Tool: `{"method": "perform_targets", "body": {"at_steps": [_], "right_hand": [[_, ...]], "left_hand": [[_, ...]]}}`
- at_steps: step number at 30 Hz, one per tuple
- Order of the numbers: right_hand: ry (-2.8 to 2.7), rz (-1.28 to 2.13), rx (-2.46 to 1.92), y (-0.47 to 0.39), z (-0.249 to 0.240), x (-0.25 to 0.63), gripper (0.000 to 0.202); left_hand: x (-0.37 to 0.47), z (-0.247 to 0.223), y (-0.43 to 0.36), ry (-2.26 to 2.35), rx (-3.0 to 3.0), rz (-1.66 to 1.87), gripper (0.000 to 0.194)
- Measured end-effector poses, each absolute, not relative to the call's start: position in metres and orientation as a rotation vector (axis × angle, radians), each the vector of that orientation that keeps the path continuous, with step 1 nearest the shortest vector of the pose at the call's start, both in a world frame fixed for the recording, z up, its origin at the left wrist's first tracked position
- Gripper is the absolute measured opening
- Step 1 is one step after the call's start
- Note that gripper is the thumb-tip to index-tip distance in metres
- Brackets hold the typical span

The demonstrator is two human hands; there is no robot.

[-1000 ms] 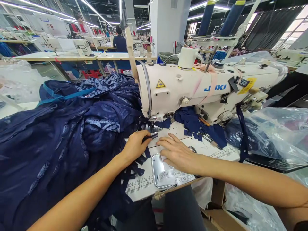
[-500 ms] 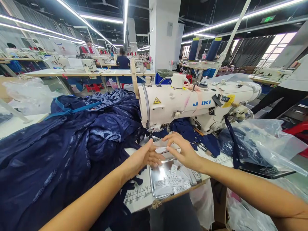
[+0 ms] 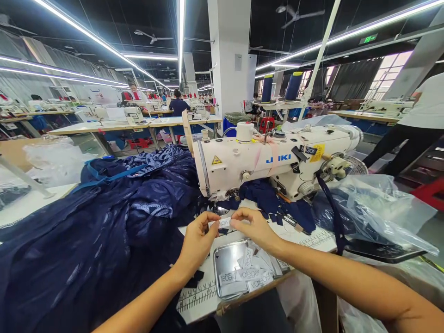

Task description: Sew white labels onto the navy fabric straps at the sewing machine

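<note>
A small white label (image 3: 225,222) with dark lettering is stretched between my two hands, just in front of the sewing machine's needle area. My left hand (image 3: 198,238) pinches its left end between thumb and fingers. Its right end is pinched by my right hand (image 3: 255,227). Below them, a metal tray (image 3: 222,259) holds several loose white labels (image 3: 249,274). The white sewing machine (image 3: 225,162) stands behind my hands. Dark blue lace fabric (image 3: 138,222) is heaped to the left of my left hand.
Blue cloth scraps (image 3: 262,196) lie under the machine arm. At the right are clear plastic bags (image 3: 374,208) and a black tray (image 3: 388,249). Thread cones (image 3: 267,89) stand behind the machine. Other people sit at far tables; a person in white (image 3: 428,104) stands at the right.
My left hand has gone from open fingers to a pinch on the label's left end. The label is now held flat, lettering visible. The camera view has tilted up slightly.
</note>
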State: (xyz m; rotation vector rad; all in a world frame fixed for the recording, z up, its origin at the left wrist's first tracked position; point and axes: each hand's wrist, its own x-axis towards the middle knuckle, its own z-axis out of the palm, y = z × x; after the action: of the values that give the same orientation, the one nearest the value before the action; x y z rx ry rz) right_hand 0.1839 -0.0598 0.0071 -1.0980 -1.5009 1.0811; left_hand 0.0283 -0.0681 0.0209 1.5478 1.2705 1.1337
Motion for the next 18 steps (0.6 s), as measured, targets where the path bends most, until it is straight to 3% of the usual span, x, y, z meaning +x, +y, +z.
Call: {"method": "perform_targets", "body": {"at_steps": [6,13,18], "right_hand": [[-1.374,1.227,-1.068,-0.045,0.007,0.189,0.020],[-1.471,1.011,-1.154,-0.022,-0.007,0.227,0.023],[-1.519,0.959,-1.185,-0.015,-0.015,0.239,0.025]], "left_hand": [[0.014,0.022,-0.057,1.327,1.840,1.045,0.025],[-0.001,0.020,-0.035,1.270,2.645,0.273,0.023],[0.008,0.006,-0.032,1.298,2.601,0.379,0.012]]}}
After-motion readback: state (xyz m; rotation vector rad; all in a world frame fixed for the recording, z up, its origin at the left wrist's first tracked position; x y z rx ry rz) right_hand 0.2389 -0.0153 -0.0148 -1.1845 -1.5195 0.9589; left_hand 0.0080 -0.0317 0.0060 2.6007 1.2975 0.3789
